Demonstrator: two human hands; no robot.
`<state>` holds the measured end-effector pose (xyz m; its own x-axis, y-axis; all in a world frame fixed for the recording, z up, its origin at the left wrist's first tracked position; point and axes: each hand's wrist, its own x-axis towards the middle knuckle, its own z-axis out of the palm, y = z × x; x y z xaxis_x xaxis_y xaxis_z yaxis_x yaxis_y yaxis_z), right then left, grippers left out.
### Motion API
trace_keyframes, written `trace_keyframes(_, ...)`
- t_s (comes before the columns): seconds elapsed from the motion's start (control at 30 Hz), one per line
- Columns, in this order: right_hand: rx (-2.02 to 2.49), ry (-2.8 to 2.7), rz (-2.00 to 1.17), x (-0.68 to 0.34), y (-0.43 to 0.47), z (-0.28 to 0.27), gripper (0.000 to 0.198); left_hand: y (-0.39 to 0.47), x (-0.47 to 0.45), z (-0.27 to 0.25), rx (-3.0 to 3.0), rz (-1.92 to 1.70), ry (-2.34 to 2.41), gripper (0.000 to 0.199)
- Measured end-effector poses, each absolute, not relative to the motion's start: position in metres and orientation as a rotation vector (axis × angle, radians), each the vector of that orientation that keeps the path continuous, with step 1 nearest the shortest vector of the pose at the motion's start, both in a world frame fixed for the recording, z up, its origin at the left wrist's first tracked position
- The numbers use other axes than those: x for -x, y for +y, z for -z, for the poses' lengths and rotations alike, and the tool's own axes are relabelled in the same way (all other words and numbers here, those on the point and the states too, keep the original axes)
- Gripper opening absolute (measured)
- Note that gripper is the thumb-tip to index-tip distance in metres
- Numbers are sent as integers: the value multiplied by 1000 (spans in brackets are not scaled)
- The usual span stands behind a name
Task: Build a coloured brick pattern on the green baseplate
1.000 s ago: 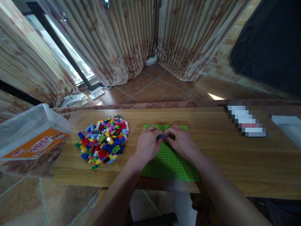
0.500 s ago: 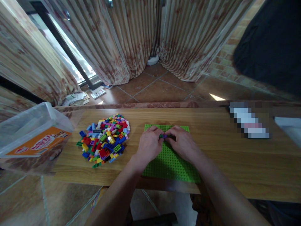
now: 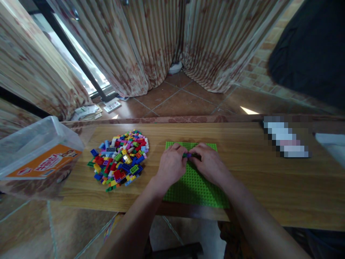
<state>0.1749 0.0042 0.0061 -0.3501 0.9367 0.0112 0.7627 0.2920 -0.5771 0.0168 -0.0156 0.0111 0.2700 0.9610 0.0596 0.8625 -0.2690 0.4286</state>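
Observation:
Over the upper part of a green studded baseplate [image 3: 199, 190], my two hands meet with fingers closed. Between their fingertips shows a small row of toy bricks [image 3: 189, 155], purple in the middle and dark green toward the left. My left hand [image 3: 174, 162] pinches its left end, and my right hand [image 3: 208, 162] pinches the right end. Fingers hide most of the bricks, and whether they touch the baseplate I cannot tell. To the left of the baseplate, a heap of loose, many-coloured toy bricks [image 3: 118, 162] lies on the wooden table [image 3: 248, 172].
A clear plastic tub [image 3: 56, 133] with an orange label stands at the table's left end. Toward the right lies a pixelated flat object [image 3: 285, 138], with a white sheet-like thing [image 3: 330, 144] beyond it. Curtains [image 3: 159, 46] hang behind the table.
Both hands stay in the same place, holding the small bricks between them. The view has shifted very slightly; nothing else has visibly moved.

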Motion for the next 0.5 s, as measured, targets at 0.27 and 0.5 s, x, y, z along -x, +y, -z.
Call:
trace_keyframes(0.27,1525,-2228,-681,-174,4,-5,11,-16,-17,-12,-2230,-448,1671,19)
trace_keyframes(0.5,1519,-2230,-698,-174,4,-5,11,-16,-17,-12,-2236,-452,1671,19)
